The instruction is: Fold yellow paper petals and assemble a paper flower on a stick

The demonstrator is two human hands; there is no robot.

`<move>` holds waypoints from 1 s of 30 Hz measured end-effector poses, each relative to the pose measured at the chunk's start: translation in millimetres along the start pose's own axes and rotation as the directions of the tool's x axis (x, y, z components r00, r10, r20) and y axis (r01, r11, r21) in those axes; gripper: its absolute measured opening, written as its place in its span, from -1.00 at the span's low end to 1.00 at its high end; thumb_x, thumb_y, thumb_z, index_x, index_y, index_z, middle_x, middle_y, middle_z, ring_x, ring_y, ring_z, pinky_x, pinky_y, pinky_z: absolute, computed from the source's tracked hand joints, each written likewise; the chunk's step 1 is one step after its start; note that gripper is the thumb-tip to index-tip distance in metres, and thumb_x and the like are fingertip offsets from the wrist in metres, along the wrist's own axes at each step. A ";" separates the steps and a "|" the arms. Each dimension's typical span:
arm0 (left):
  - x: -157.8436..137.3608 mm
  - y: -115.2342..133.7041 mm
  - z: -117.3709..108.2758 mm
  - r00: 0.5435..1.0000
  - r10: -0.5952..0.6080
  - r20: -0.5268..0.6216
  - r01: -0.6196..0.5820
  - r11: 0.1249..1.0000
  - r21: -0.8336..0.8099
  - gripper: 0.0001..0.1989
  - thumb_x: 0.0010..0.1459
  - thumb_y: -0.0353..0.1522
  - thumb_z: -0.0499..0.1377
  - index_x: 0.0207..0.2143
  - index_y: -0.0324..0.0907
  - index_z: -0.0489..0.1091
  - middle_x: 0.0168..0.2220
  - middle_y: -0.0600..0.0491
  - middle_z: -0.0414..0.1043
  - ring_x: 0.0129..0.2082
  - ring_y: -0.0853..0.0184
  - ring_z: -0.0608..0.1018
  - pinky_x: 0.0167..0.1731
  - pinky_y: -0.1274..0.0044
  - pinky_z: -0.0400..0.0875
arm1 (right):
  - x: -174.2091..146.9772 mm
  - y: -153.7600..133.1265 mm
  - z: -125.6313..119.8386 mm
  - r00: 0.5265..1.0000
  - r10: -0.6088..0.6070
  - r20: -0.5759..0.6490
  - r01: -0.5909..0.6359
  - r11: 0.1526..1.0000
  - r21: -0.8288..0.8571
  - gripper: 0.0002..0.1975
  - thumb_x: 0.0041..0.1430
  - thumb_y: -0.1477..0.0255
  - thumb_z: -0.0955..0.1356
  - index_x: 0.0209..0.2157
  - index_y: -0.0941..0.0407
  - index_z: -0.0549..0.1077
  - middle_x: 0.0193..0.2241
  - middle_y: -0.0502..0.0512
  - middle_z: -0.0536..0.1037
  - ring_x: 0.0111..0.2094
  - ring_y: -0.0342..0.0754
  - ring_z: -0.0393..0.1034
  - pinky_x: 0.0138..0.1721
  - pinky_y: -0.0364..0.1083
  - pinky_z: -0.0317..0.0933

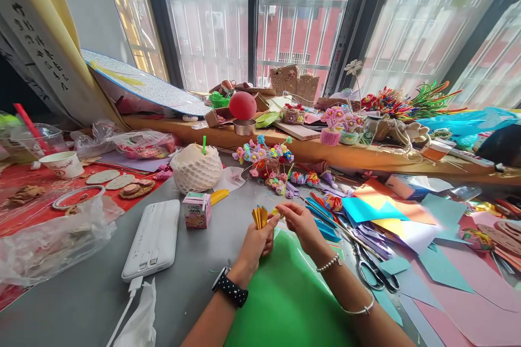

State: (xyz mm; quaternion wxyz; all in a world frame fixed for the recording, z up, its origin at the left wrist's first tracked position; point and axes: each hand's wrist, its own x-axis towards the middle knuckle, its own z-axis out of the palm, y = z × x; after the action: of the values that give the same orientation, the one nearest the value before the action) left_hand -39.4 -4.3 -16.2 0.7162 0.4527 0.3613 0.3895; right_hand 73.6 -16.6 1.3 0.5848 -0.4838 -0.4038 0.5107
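My left hand (257, 243), with a dark dotted watch strap at the wrist, is closed around a small bunch of folded yellow-orange paper strips (259, 218) that stick up from its grip. My right hand (300, 223) is beside it, thumb and index finger pinched at a small pale yellow piece (275, 211) by the left fingertips. What that piece is exactly, I cannot make out. Below both hands lies a glossy green surface (291, 293). Scissors (368, 270) rest on the table to the right of my right forearm.
Coloured paper sheets (448, 271) cover the right side. A white power bank (152, 236), a small drink carton (197, 210) and a netted coconut (197, 168) stand left. Bead flowers (264, 154) are ahead; a red ball (242, 105) sits on the window ledge.
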 end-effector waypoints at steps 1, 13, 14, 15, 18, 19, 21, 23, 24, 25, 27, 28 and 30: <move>-0.3 0.8 0.5 1.000 -0.008 -0.010 0.008 1.000 0.015 -0.60 -0.18 -0.14 0.18 -0.36 -0.20 0.17 -0.82 0.36 -0.16 -0.86 0.61 -0.05 -0.87 0.73 -0.14 | -1.8 -0.3 0.1 1.000 0.007 -0.001 -0.007 1.000 0.003 -0.74 -0.19 0.25 0.36 -0.50 0.16 0.38 -0.75 -0.17 0.11 -0.70 -0.30 -0.19 -0.66 -0.19 -0.32; -2.7 4.3 1.2 1.000 -0.003 0.020 0.000 0.990 0.141 -0.56 -0.18 -0.21 0.20 -0.25 -0.30 0.28 -0.85 0.33 -0.11 -0.86 0.61 -0.02 -0.84 0.70 -0.14 | -14.3 2.8 -10.5 0.997 0.077 -0.005 -0.077 0.995 0.065 -0.71 -0.18 0.22 0.34 -0.52 0.19 0.40 -0.76 -0.18 0.07 -0.73 -0.32 -0.20 -0.66 -0.19 -0.37; -1.8 3.5 1.1 1.000 -0.005 0.011 0.004 0.989 0.149 -0.57 -0.20 -0.21 0.21 -0.28 -0.29 0.28 -0.85 0.33 -0.09 -0.86 0.61 -0.01 -0.85 0.70 -0.14 | -13.3 3.9 -11.8 0.998 0.066 -0.015 -0.065 0.997 0.048 -0.71 -0.19 0.23 0.34 -0.52 0.19 0.40 -0.77 -0.18 0.07 -0.73 -0.32 -0.19 -0.67 -0.20 -0.36; -0.9 2.8 1.1 1.000 -0.007 0.003 0.006 0.988 0.155 -0.58 -0.21 -0.21 0.22 -0.31 -0.29 0.28 -0.86 0.32 -0.08 -0.87 0.61 0.00 -0.85 0.69 -0.14 | -12.4 4.7 -12.8 0.999 0.048 -0.024 -0.047 0.998 0.032 -0.72 -0.20 0.23 0.35 -0.52 0.18 0.39 -0.77 -0.18 0.07 -0.73 -0.32 -0.18 -0.67 -0.20 -0.34; 1.3 1.2 1.4 1.000 -0.013 -0.014 0.015 0.987 0.158 -0.60 -0.24 -0.20 0.23 -0.37 -0.27 0.26 -0.87 0.32 -0.06 -0.88 0.60 0.00 -0.85 0.69 -0.16 | -11.0 5.8 -13.9 0.999 -0.023 -0.036 0.022 1.000 -0.010 -0.73 -0.18 0.24 0.35 -0.53 0.18 0.38 -0.76 -0.17 0.10 -0.71 -0.30 -0.14 -0.67 -0.21 -0.30; 1.6 1.0 1.4 1.000 -0.013 -0.019 0.016 0.987 0.157 -0.60 -0.25 -0.20 0.23 -0.38 -0.27 0.26 -0.87 0.32 -0.05 -0.88 0.61 0.00 -0.85 0.68 -0.16 | -11.0 5.7 -13.8 0.998 -0.045 -0.043 0.044 0.999 -0.022 -0.73 -0.17 0.24 0.34 -0.53 0.18 0.37 -0.75 -0.16 0.11 -0.70 -0.30 -0.13 -0.67 -0.21 -0.29; 1.0 1.4 1.4 1.000 -0.013 -0.027 0.017 0.988 0.154 -0.61 -0.26 -0.20 0.24 -0.40 -0.27 0.26 -0.87 0.32 -0.05 -0.88 0.61 -0.01 -0.84 0.68 -0.17 | -11.6 4.9 -13.4 0.996 -0.076 -0.056 0.074 0.996 -0.050 -0.73 -0.16 0.23 0.33 -0.53 0.17 0.36 -0.73 -0.15 0.11 -0.69 -0.29 -0.11 -0.66 -0.21 -0.27; -0.6 2.7 1.1 1.000 -0.004 -0.019 0.007 0.989 0.147 -0.61 -0.26 -0.20 0.24 -0.42 -0.28 0.27 -0.87 0.32 -0.06 -0.87 0.61 0.00 -0.83 0.68 -0.17 | -12.7 3.2 -13.9 0.995 -0.091 -0.044 0.087 0.993 -0.081 -0.73 -0.16 0.22 0.33 -0.53 0.16 0.35 -0.72 -0.14 0.13 -0.68 -0.28 -0.10 -0.66 -0.21 -0.24; -1.7 3.7 0.9 1.000 -0.002 -0.010 0.003 0.990 0.141 -0.62 -0.26 -0.20 0.23 -0.42 -0.28 0.28 -0.86 0.32 -0.07 -0.86 0.61 -0.01 -0.83 0.68 -0.17 | -13.3 2.1 -14.5 0.996 -0.093 -0.019 0.090 0.991 -0.103 -0.73 -0.16 0.22 0.33 -0.53 0.16 0.35 -0.72 -0.13 0.14 -0.68 -0.28 -0.09 -0.66 -0.21 -0.23; -2.8 4.8 0.7 1.000 -0.001 -0.001 0.001 0.991 0.131 -0.62 -0.25 -0.19 0.23 -0.42 -0.29 0.28 -0.86 0.32 -0.08 -0.86 0.62 -0.01 -0.82 0.68 -0.17 | -14.0 0.9 -15.4 0.996 -0.093 0.015 0.094 0.987 -0.129 -0.74 -0.16 0.23 0.34 -0.54 0.16 0.35 -0.71 -0.12 0.17 -0.67 -0.28 -0.07 -0.65 -0.20 -0.21; -4.7 6.9 0.5 1.000 -0.007 0.020 0.005 0.994 0.110 -0.60 -0.24 -0.18 0.23 -0.42 -0.29 0.28 -0.84 0.32 -0.11 -0.84 0.62 -0.03 -0.82 0.68 -0.18 | -15.2 -1.0 -17.3 0.993 -0.093 0.075 0.105 0.978 -0.180 -0.75 -0.17 0.25 0.35 -0.55 0.17 0.34 -0.68 -0.10 0.21 -0.65 -0.27 -0.04 -0.63 -0.20 -0.18; -5.4 7.8 0.6 1.000 -0.013 0.027 0.011 0.995 0.103 -0.59 -0.24 -0.17 0.23 -0.41 -0.29 0.27 -0.84 0.33 -0.12 -0.84 0.62 -0.04 -0.81 0.68 -0.18 | -15.5 -1.5 -18.0 0.991 -0.095 0.090 0.111 0.974 -0.198 -0.76 -0.16 0.26 0.35 -0.56 0.17 0.34 -0.67 -0.10 0.22 -0.64 -0.27 -0.03 -0.62 -0.20 -0.16; -6.3 9.1 1.0 0.999 -0.028 0.043 0.024 0.995 0.094 -0.57 -0.24 -0.16 0.23 -0.39 -0.29 0.26 -0.83 0.33 -0.13 -0.83 0.62 -0.04 -0.81 0.68 -0.18 | -15.6 -0.8 -18.7 0.991 -0.110 0.078 0.124 0.969 -0.212 -0.76 -0.14 0.27 0.34 -0.57 0.17 0.32 -0.65 -0.09 0.22 -0.63 -0.26 -0.01 -0.61 -0.21 -0.13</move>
State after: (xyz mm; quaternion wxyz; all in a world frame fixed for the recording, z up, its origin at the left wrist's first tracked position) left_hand -43.3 -7.6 -6.4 0.7071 0.4893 0.3692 0.3526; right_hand 89.4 -34.8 -1.4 0.5442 -0.5028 -0.5040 0.4439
